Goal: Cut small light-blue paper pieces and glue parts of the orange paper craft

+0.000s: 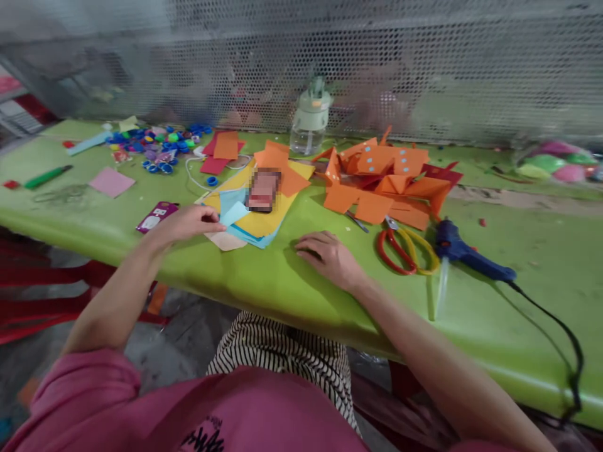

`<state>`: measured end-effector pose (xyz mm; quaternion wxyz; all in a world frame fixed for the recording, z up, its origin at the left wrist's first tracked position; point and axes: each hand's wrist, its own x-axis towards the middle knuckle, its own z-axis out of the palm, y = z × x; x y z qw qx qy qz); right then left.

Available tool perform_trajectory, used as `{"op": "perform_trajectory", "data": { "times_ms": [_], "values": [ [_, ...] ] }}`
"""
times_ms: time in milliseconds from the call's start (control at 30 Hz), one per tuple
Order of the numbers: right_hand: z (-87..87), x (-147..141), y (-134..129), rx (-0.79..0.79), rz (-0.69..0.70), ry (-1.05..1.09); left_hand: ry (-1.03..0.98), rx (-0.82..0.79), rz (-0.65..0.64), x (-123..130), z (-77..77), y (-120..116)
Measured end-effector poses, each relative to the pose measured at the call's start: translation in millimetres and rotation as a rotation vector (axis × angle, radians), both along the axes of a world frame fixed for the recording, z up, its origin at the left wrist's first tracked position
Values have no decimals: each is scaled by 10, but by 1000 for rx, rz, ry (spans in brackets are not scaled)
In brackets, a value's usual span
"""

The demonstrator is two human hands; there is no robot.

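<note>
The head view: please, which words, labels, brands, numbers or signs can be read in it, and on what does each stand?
None can be read with certainty.
Pink shirt: dark lettering on the front, too unclear to read.
Purple packet: printed marks, too small and blurred.
Phone-like object: its surface is pixelated, nothing legible.

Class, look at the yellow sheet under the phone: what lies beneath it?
Blue paper sticks out along the near edge of the yellow sheet, and a pale sheet shows beside the blue. The rest is covered, so the number of sheets cannot be told.
</note>
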<state>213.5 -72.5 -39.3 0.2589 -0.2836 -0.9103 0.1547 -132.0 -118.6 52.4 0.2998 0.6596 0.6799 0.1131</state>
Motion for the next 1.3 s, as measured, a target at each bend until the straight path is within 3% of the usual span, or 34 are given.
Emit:
{"op": "perform_trajectory", "data": {
  "times_ms": [133, 233, 367, 533, 667, 833, 967, 1300],
  "values": [
    [-5, 5, 8, 17, 16, -13, 25, 159, -48, 13, 118, -281],
    [50, 10, -29, 7, 0, 24, 33, 337, -174, 165, 126, -581],
    [268, 48, -183, 76, -13, 119, 162, 584, -292, 669, -108, -822],
    [489, 227, -504, 381, 40, -80, 362, 724, -506, 1303, -461, -723],
    [381, 484, -750, 440, -65, -192, 425, 752, -592, 1551, -535, -613],
    [192, 729, -1034, 233, -197, -197, 279, 680, -659, 1662, -570, -637],
    [155, 762, -1186, 177, -225, -163, 174, 673, -613, 1653, -595, -722],
    [81, 711, -1244, 133, -297, -102, 256, 692, -511, 1732, -635, -871]
  ]
}}
